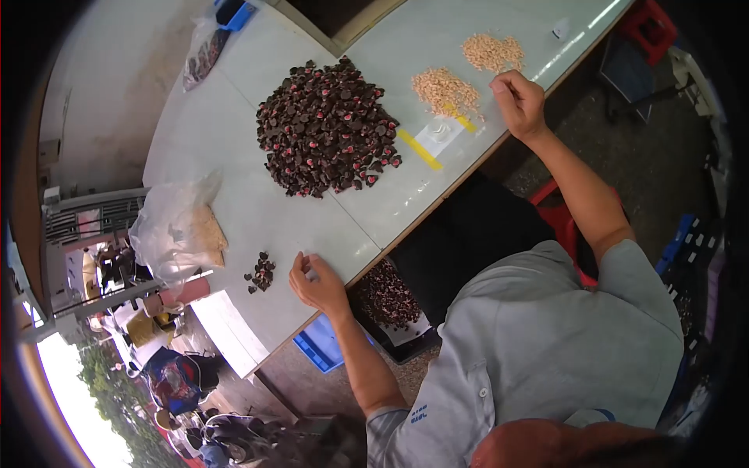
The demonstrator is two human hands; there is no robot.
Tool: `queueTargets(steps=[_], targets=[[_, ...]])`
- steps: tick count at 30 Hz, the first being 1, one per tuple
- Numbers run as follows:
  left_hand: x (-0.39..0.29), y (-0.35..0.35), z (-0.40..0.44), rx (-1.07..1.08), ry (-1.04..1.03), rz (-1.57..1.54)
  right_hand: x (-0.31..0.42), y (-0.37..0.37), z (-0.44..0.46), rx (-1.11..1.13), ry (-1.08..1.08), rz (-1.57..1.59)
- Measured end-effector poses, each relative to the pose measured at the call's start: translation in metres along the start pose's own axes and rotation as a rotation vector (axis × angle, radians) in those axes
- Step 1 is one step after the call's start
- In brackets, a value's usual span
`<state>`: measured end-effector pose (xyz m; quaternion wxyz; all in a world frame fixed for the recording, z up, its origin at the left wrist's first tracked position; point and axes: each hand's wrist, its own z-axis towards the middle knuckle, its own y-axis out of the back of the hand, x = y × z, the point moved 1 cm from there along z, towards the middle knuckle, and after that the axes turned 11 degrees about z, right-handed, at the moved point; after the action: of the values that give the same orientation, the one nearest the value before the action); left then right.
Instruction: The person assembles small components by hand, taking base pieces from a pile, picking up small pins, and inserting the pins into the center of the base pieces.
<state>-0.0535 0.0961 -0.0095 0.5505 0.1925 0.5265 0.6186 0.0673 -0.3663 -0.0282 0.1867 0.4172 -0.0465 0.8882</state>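
Note:
My left hand (320, 287) rests at the table edge, fingers curled, beside a small cluster of dark pieces (261, 273). My right hand (519, 103) is bent with curled fingers at the edge near two piles of small beige pieces (446, 92) (493, 53). What either hand holds, if anything, is too small to make out. Between the hands and farther in lies a large heap of dark pieces with pink-red spots (328, 129). A white patch (439, 134) with yellow tape strips (420, 150) lies before the beige pile.
A clear plastic bag with beige contents (204, 234) lies at the left of the table (312, 226). Another bag (204, 56) is at the far edge. Below the table are a blue crate (320, 343) and a dark tray of pieces (390, 300). A red stool (573, 234) shows.

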Motion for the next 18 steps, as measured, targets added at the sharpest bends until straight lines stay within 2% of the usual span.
queueTargets(steps=[12,18], targets=[[-0.009,0.002,-0.003,-0.033,-0.047,0.011,0.003,-0.004,0.0,0.011,-0.047,-0.008],[0.008,-0.013,-0.008,-0.246,-0.084,-0.007,0.004,-0.001,0.005,0.131,-0.06,0.048]])
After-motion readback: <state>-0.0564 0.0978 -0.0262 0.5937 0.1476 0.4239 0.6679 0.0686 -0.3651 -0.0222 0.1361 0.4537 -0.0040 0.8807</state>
